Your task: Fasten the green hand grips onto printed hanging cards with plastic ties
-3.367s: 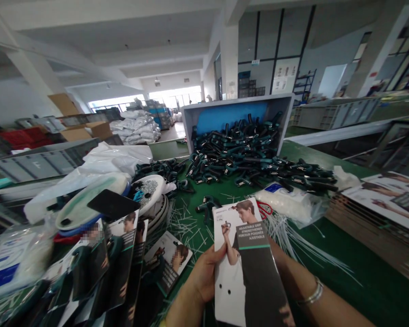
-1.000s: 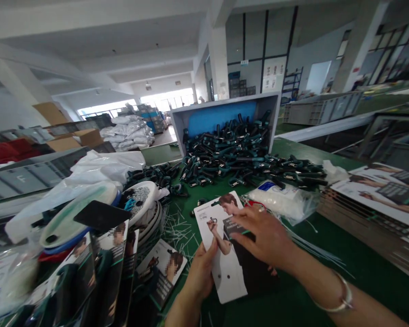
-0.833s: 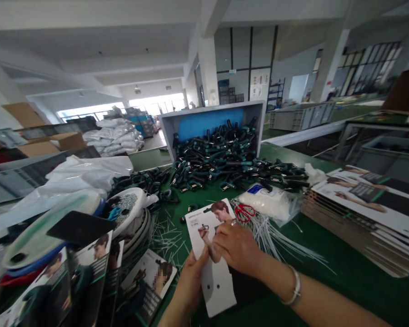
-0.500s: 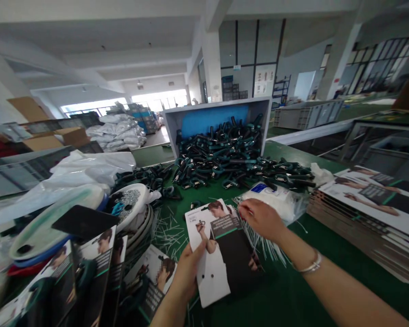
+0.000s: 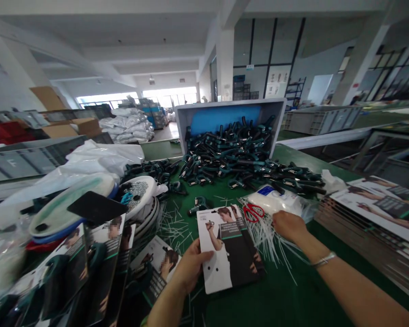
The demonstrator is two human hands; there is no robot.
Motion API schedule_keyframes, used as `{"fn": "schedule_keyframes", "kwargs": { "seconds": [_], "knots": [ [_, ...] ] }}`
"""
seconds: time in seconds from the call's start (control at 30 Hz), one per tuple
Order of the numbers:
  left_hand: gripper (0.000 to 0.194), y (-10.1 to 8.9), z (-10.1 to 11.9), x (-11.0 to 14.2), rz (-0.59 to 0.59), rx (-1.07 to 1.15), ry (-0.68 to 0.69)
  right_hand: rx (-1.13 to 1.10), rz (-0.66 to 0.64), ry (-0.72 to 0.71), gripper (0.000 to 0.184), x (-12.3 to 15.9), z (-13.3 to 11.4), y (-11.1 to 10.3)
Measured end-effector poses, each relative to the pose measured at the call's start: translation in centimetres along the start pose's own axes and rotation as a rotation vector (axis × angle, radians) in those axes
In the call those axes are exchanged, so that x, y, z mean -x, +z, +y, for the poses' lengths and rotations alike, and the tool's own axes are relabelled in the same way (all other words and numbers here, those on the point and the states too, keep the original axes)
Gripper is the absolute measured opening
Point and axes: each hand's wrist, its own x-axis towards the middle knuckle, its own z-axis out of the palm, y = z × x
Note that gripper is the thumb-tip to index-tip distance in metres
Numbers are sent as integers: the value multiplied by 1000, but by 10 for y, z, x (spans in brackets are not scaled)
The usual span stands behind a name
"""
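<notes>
My left hand grips the lower left edge of a printed packaging card, thumb on its face; more than one card seems stacked there. To the right, my right hand is closed beside a bundle of white cable ties. Whatever its curled fingers hold is hidden. Red-handled scissors lie on the ties, between the card and that hand. Behind the card, a single dark green and black hand grip rests on the green table.
A grey bin on its side spills many hand grips. A stack of cards stands right, with a plastic bag nearby. At left are a white bowl of small metal parts and carded grips.
My right hand has moved right, from the card's upper edge to the cable ties, uncovering the red scissors. My left hand still holds the card. The view has shifted slightly left.
</notes>
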Motion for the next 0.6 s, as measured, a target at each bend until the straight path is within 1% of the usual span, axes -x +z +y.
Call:
{"fn": "schedule_keyframes", "kwargs": {
  "seconds": [0.1, 0.17, 0.2, 0.23, 0.27, 0.3, 0.33, 0.37, 0.4, 0.43, 0.47, 0.53, 0.6],
  "knots": [
    [55, -3, -4, 3, 44, -58, -14, -78, 35, 7, 25, -2, 8, -4],
    [62, -3, -5, 5, 56, -89, -39, -135, 69, 18, 26, -3, 16, -11],
    [65, -3, -5, 6, 53, -80, -52, -177, 105, 34, 26, -2, 18, -16],
    [67, -2, -4, 6, 40, -55, -60, -259, 172, 60, 26, -1, 20, -22],
    [68, -2, -4, 7, 20, -17, -61, -393, 258, 89, 27, 1, 19, -28],
    [69, -1, -4, 7, -6, 25, -56, -581, 346, 109, 28, 4, 15, -35],
    [67, 0, -4, 7, -34, 61, -49, -810, 423, 112, 29, 9, 8, -41],
    [64, 1, -5, 7, -56, 85, -45, -1049, 456, 89, 30, 16, -1, -47],
    [59, 2, -6, 7, -65, 97, -47, -1255, 427, 40, 31, 24, -13, -52],
    [53, 2, -6, 7, -63, 98, -54, -1395, 356, -26, 30, 34, -26, -55],
    [47, 3, -7, 8, -58, 99, -61, -1479, 252, -84, 30, 45, -40, -57],
    [41, 2, -7, 9, -42, 107, -65, -1547, 36, -194, 29, 66, -65, -54],
    [41, 1, -6, 10, -22, 117, -69, -1530, -124, -287, 29, 84, -84, -47]
  ]
}}
